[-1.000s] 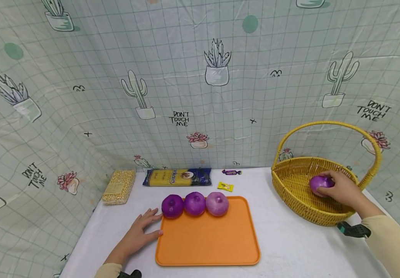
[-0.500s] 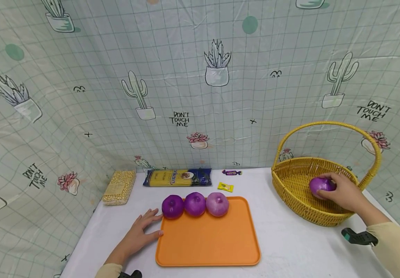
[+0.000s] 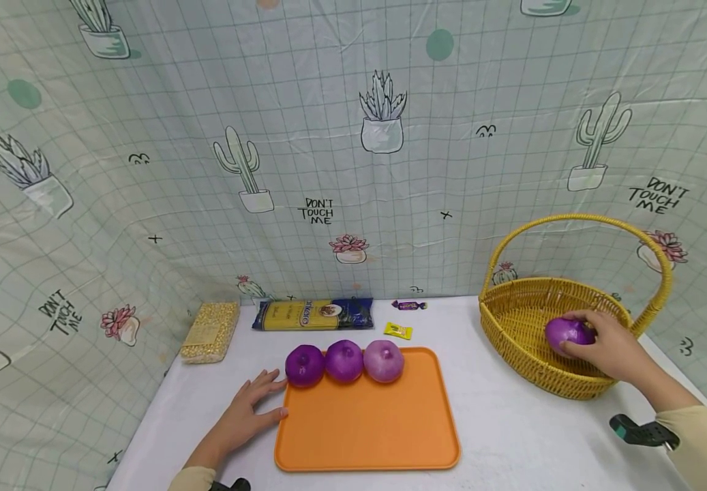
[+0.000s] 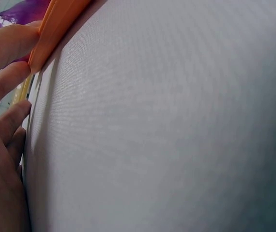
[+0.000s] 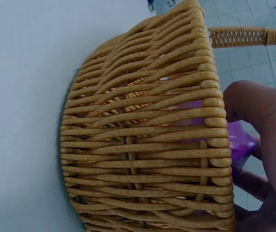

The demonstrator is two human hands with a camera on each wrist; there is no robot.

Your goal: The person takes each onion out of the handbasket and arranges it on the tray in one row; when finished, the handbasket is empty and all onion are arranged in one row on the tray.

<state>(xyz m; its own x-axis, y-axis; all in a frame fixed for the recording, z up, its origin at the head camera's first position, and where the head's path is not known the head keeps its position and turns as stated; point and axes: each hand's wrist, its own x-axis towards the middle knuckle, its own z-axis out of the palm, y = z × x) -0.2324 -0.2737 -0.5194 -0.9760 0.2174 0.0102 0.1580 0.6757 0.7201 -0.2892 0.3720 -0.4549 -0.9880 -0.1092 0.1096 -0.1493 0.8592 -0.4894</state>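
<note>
Three purple onions (image 3: 343, 361) stand in a row along the far edge of the orange tray (image 3: 367, 423), touching or nearly touching one another. A fourth onion (image 3: 568, 333) sits inside the yellow wicker basket (image 3: 525, 341) at the right of the table (image 3: 513, 429). The right hand (image 3: 605, 348) has its grip curled round this onion, fingers over the top and thumb underneath; the right wrist view shows purple skin behind the basket wall (image 5: 143, 145). Whether the onion rests on the basket floor or is held just clear of it cannot be told.

Judgement: the work appears to be three parts placed, one part in hand. The tray shows no onion in its near portion, and the basket shows no other contents.

The left hand (image 3: 249, 412) lies flat on the table, fingers straight and spread, holding nothing; its fingertips (image 4: 12, 43) touch the left rim of the tray.

Edges and room: the basket handle (image 3: 580, 219) arches over the right hand, so any path out of the basket passes under or in front of it and over the woven rim. Between basket and tray lies a bare strip of table. Behind the tray, near the back curtain, lie a pasta packet (image 3: 313, 314), a bag of kernels (image 3: 211, 331), a yellow sweet (image 3: 399, 331) and a purple sweet (image 3: 410, 305), all apart from the tray.
</note>
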